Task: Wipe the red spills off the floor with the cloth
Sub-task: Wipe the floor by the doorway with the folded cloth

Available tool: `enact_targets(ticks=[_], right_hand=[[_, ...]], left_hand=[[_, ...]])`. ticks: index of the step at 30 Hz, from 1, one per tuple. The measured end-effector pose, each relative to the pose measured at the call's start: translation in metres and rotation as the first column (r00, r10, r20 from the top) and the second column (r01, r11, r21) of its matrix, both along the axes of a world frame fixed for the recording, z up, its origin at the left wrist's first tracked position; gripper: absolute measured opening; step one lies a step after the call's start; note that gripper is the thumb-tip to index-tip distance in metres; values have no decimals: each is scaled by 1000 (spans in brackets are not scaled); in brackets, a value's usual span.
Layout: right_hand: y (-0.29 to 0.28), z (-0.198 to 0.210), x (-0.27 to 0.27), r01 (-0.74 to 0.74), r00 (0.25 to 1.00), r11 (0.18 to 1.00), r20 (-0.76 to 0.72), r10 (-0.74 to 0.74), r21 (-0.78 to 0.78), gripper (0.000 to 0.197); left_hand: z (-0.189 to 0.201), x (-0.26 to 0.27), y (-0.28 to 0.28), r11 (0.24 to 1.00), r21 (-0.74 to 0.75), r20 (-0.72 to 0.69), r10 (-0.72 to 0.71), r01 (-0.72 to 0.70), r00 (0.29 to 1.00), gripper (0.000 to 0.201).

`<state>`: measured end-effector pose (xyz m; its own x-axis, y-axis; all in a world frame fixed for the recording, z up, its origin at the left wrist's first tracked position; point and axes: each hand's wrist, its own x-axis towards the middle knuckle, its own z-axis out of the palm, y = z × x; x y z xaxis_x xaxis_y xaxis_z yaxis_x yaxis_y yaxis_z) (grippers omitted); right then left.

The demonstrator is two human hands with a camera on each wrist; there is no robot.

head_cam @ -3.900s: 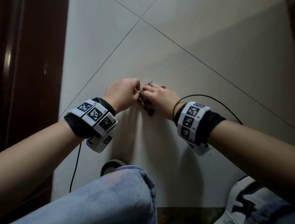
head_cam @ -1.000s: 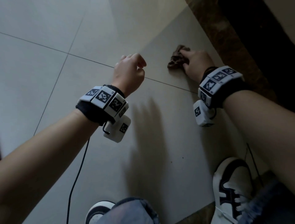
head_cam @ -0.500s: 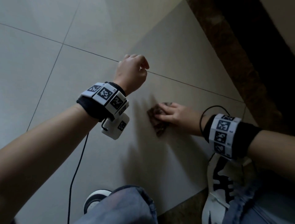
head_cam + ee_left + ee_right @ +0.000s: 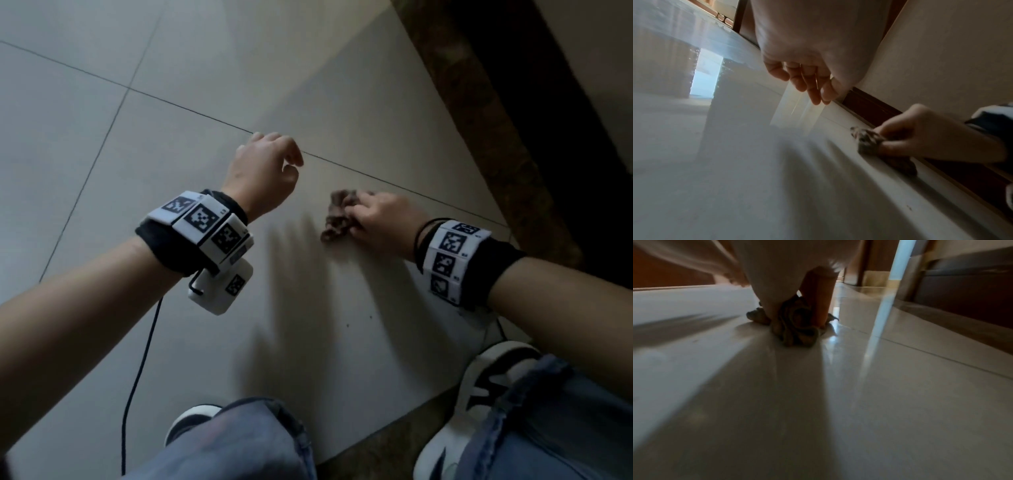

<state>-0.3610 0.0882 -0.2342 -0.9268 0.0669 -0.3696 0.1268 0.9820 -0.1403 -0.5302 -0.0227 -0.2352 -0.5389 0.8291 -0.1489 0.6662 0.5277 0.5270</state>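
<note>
The right hand (image 4: 380, 219) presses a crumpled brown cloth (image 4: 337, 219) flat against the pale tiled floor (image 4: 171, 171), thumb and fingers curled round the wad, just short of a grout line and near the dark skirting (image 4: 479, 113). The left hand (image 4: 263, 174) hangs above the floor, apart from the cloth, holding nothing, fingers loosely curled. A few tiny dark specks (image 4: 347, 324) lie on the tile nearer the person's knees.

At lower right we see a black-and-white sneaker (image 4: 486, 387) and blue jeans (image 4: 561, 428). A black cable (image 4: 137, 370) trails at lower left; a dark brown threshold strip (image 4: 479, 113) crosses upper right.
</note>
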Motion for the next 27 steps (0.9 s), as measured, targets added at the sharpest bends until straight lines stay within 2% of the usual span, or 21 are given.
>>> enact_targets(ticks=[2, 5, 9, 14, 16, 18, 20, 22, 24, 27], right_hand=[[13, -2, -3, 218, 974, 973, 44, -221, 76, 38], [29, -6, -5, 421, 907, 901, -26, -421, 101, 38], [54, -5, 6, 673, 740, 737, -74, -669, 61, 35], [97, -4, 49, 860, 507, 499, -77, -858, 106, 38], [110, -2, 63, 881, 467, 453, -91, -880, 140, 41], [117, -3, 67, 872, 481, 466, -94, -871, 147, 42], [111, -1, 62, 832, 548, 532, -83, -832, 160, 43], [93, 2, 54, 734, 675, 661, -57, -736, 155, 46], [70, 5, 49, 574, 818, 813, -16, -575, 93, 52], [35, 7, 47, 358, 929, 933, 86, -359, 27, 45]], left_hand=[[-4, 5, -4, 999, -38, 12, 1, -1, 1000, 26], [-6, 15, 8, 997, -60, 25, -47, 49, 999, 27], [-1, 29, 33, 986, -54, 30, -159, 161, 987, 30], [1, 42, 55, 968, -48, 24, -245, 246, 969, 31], [1, 41, 59, 972, -41, 34, -228, 230, 973, 31], [1, 38, 61, 979, -37, 44, -200, 202, 979, 30], [1, 34, 61, 984, -40, 58, -171, 174, 984, 29], [1, 30, 60, 988, -43, 71, -146, 149, 987, 30], [3, 28, 58, 990, -51, 79, -125, 130, 989, 30], [10, 30, 51, 994, -65, 96, -85, 92, 992, 31]])
